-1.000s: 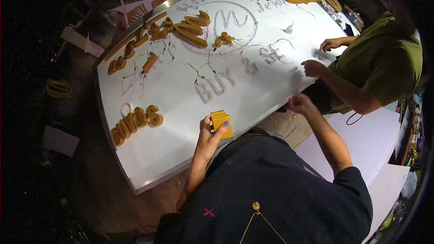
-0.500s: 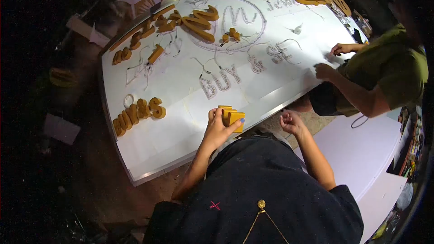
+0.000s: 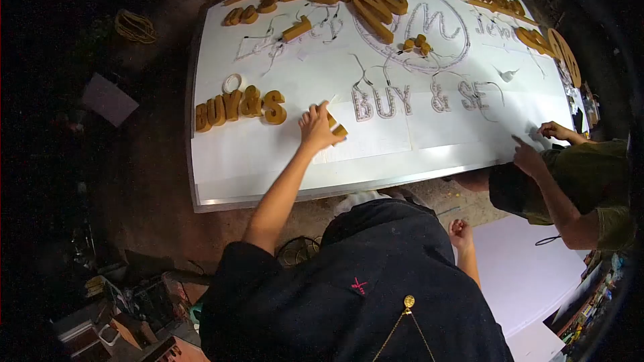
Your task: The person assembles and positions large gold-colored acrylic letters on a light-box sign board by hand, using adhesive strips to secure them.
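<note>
My left hand (image 3: 318, 127) reaches over the white panel (image 3: 268, 161) with its fingers wrapped round a gold sign letter (image 3: 339, 130). Most of that letter is hidden by the hand, so which one it is cannot be read. Left of it stands a row of gold letters (image 3: 231, 106) reading BUY&S, with a white roll of tape (image 3: 232, 83) behind them. To the right, strips of small lights on the panel form BUY & SE (image 3: 384, 102), with thin wires attached. My right hand (image 3: 461, 233) hangs beside my body, off the panel, fingers curled in and nothing visible in them.
A co-worker in a green shirt (image 3: 600, 188) leans at the panel's right edge, hands over the surface. More gold letters (image 3: 379, 13) lie along the far side, near a circle of lights (image 3: 463, 33). A pale sheet (image 3: 516, 275) is at lower right.
My left hand has carried the gold letter left and farther over the panel, towards the BUY&S row. My right hand has dropped back to my side. The view has swung left.
</note>
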`<state>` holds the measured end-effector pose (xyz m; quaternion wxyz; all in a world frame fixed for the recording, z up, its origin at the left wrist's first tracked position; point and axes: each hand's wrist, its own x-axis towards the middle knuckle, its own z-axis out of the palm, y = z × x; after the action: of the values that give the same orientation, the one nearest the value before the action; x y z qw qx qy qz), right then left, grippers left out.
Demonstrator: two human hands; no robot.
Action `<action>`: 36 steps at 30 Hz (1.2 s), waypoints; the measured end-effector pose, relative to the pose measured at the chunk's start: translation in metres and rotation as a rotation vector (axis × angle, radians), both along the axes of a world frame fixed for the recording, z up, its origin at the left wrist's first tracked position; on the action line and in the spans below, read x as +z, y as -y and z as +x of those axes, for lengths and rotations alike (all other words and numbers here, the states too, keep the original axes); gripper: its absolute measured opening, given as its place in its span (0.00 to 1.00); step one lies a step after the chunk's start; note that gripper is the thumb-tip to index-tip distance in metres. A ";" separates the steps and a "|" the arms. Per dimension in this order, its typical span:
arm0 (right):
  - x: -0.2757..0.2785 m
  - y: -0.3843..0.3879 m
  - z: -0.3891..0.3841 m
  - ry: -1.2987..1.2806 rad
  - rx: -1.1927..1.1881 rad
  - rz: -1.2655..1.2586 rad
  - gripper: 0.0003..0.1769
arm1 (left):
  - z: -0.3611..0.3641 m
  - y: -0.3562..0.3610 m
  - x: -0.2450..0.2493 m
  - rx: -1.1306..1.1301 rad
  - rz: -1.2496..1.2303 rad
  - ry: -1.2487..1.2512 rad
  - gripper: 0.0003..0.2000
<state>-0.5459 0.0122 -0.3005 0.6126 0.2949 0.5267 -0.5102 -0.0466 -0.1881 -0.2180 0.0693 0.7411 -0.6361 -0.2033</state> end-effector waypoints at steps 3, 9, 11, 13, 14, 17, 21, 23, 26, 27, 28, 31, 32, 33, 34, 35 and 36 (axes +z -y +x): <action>-0.024 -0.029 -0.026 -0.088 0.017 0.022 0.18 | 0.045 0.022 -0.025 -0.048 -0.089 -0.016 0.53; -0.022 -0.071 -0.023 -0.171 0.104 0.016 0.18 | 0.100 0.051 -0.038 -0.199 -0.122 0.063 0.55; -0.022 -0.084 -0.017 -0.198 0.166 -0.015 0.18 | 0.111 0.057 -0.043 -0.274 -0.107 0.167 0.55; -0.018 -0.095 -0.008 -0.204 0.296 -0.006 0.18 | 0.121 0.060 -0.049 -0.263 -0.091 0.160 0.55; -0.015 -0.098 -0.003 -0.208 0.301 -0.004 0.18 | 0.127 0.062 -0.051 -0.279 -0.061 0.167 0.56; -0.003 -0.106 0.015 -0.518 0.382 0.127 0.14 | 0.136 0.062 -0.057 -0.293 -0.011 0.164 0.59; -0.056 -0.137 -0.011 -0.313 0.381 0.065 0.11 | 0.144 0.053 -0.043 -0.284 0.005 0.178 0.66; -0.031 -0.128 0.002 -0.366 0.390 0.066 0.11 | 0.158 0.051 -0.036 -0.292 0.045 0.198 0.68; -0.018 -0.123 0.014 -0.368 0.394 0.034 0.11 | 0.181 0.047 -0.039 -0.325 0.104 0.245 0.69; -0.019 -0.120 0.014 -0.317 0.390 0.000 0.11 | 0.186 0.047 -0.041 -0.349 0.122 0.271 0.69; -0.020 -0.116 0.016 -0.317 0.391 -0.006 0.11 | 0.188 0.049 -0.042 -0.347 0.117 0.273 0.69; -0.021 -0.110 0.021 -0.279 0.413 -0.065 0.11 | 0.192 0.055 -0.046 -0.360 0.108 0.211 0.67; -0.021 -0.109 0.022 -0.350 0.407 -0.087 0.10 | 0.195 0.059 -0.046 -0.339 0.080 0.204 0.66; -0.017 -0.106 0.026 -0.385 0.401 -0.097 0.10 | 0.197 0.063 -0.044 -0.318 0.052 0.197 0.66; -0.019 -0.106 0.027 -0.421 0.396 -0.107 0.10 | 0.200 0.068 -0.044 -0.323 0.051 0.195 0.66; -0.021 -0.105 0.027 -0.425 0.411 -0.150 0.09 | 0.203 0.073 -0.043 -0.308 0.056 0.210 0.65; -0.022 -0.106 0.027 -0.428 0.416 -0.169 0.08 | 0.206 0.077 -0.043 -0.294 0.061 0.223 0.65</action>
<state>-0.5190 0.1184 -0.3221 0.6015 0.0146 0.6485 -0.4664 0.1591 -0.2653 -0.2605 -0.0547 0.6598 -0.7349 -0.1470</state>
